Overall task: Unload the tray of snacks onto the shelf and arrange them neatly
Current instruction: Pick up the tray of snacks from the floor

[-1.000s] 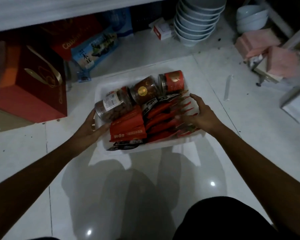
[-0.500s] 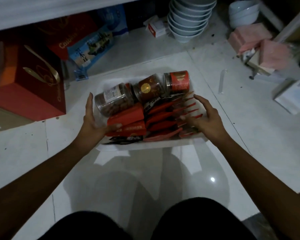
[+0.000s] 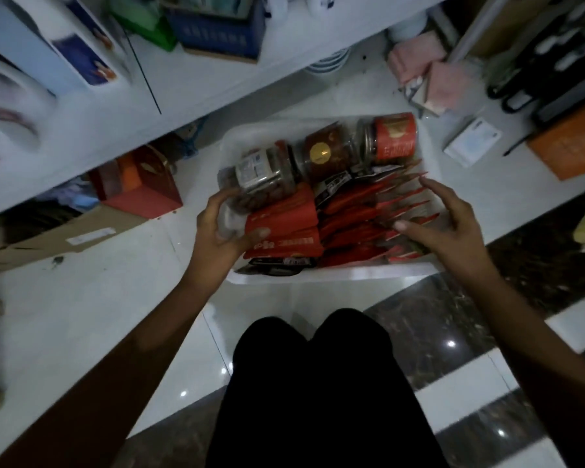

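A white plastic tray [image 3: 335,275] hangs above the floor between my hands. At its far side lie three jars: a clear one with a white label [image 3: 260,177], a brown one with a gold sticker [image 3: 325,153] and a red-labelled one [image 3: 392,138]. Red snack packets [image 3: 362,211] fill the near part in rows. My left hand [image 3: 217,231] grips the tray's left rim, thumb pressed on the red packets. My right hand [image 3: 450,224] holds the right rim, fingers curved in over the packets. The white shelf [image 3: 190,79] runs across the upper left.
The shelf holds a blue crate [image 3: 217,28] and white-and-blue boxes [image 3: 81,55]. Beneath it sit a red gift box [image 3: 139,184] and flat cardboard [image 3: 65,231]. Pink cloths [image 3: 426,72], a white box [image 3: 471,140] and an orange box [image 3: 571,143] lie on the right.
The tray has come up off the floor in both hands. My view has risen, so the shelf's top surface now shows. My left thumb has shifted onto the packets.
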